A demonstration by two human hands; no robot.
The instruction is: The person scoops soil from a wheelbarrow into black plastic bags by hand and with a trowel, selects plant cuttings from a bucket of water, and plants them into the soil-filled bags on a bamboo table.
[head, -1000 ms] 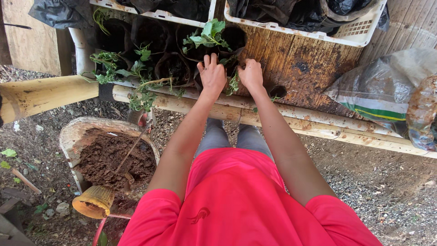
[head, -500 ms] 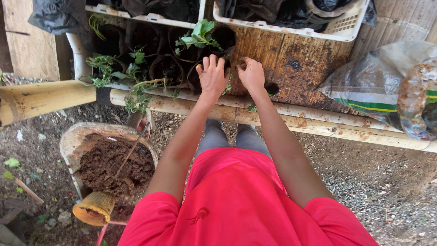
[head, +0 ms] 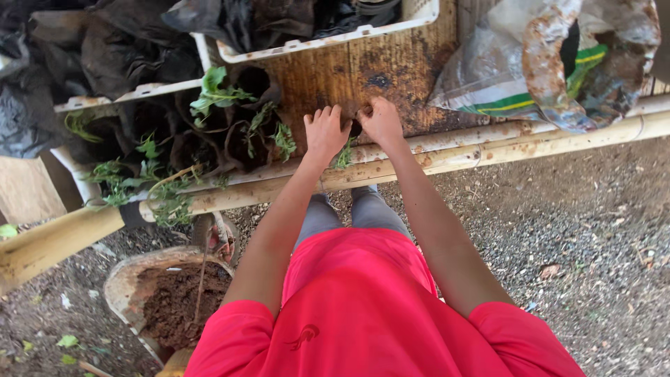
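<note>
Seedling bag, small and dark, sits at the front edge of the wooden counter, just behind the bamboo rail. Left hand lies flat beside it, fingers spread. Right hand is curled over its rim; pinch or not, cannot tell. More bagged seedlings crowd the counter's left. Below, a basin of soil on the ground.
</note>
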